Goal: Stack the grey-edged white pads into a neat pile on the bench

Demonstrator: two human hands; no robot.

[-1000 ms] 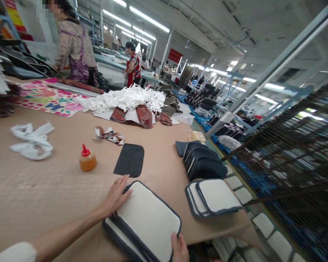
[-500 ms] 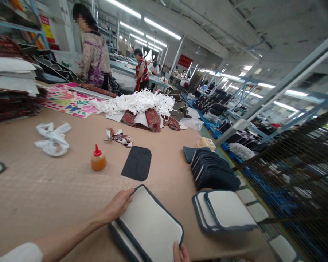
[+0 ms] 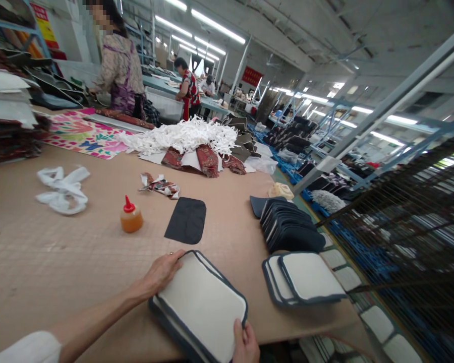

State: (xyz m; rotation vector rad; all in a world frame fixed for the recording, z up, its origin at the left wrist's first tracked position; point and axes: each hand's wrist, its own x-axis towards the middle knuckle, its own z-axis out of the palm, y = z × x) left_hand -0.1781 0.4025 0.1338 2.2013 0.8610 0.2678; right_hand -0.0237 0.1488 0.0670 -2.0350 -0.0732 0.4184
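A cream mat with rounded corners and dark edging lies over other mats of the same kind near the front edge of the table. My left hand is closed on its far left corner, thumb and fingers at the dark edging. At the near right corner my right hand pinches the edge, with the thumb on the cream face. Edges of the mats underneath show at the left and along the far right side. How many lie below is hidden.
To the right lie more edged cream mats, with a row of folded dark pieces behind. A flat black piece, an orange glue-like bottle, scraps and a white strip bundle rest farther back. Two co-workers stand beyond.
The top mat has shifted slightly toward the lower left over the others, and a lower mat's edge now shows along its far right side. Both hands keep hold. The view has turned slightly.
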